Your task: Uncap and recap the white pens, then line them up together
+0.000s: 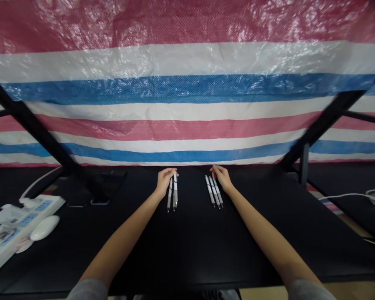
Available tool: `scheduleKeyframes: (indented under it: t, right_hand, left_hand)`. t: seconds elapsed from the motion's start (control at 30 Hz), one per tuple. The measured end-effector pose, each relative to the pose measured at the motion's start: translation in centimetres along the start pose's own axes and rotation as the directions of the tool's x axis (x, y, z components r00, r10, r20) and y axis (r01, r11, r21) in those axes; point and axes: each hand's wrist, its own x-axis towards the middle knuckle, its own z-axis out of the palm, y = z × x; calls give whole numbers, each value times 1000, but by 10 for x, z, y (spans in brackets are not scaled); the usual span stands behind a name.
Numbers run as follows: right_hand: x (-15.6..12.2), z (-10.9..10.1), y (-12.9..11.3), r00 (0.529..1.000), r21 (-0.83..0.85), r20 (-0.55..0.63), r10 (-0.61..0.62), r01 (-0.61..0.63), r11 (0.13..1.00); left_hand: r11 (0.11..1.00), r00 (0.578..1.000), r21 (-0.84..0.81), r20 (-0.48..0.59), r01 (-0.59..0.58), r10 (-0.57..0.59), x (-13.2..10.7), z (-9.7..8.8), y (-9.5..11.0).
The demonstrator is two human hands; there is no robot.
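Left hand (165,182) pinches the tops of two pens (172,192) together, right hand (221,178) narrow at three side-by-side pens (214,191), grip unclear.

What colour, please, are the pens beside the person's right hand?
The pens are white with grey grips, best seen in the head view.
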Motion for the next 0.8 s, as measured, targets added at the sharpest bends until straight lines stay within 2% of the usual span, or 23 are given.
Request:
scheduleKeyframes:
  t: [0.4, 0.8]
  right_hand:
    - [1, 0, 2, 1000, 18, 4, 0, 0, 1000]
    - [0, 0, -1, 1000, 6, 1, 6, -6, 1000]
  left_hand:
    - [1000, 999, 9, 52, -8, 7, 2, -3, -7]
    - [996, 998, 75, 50, -52, 49, 3, -4, -8]
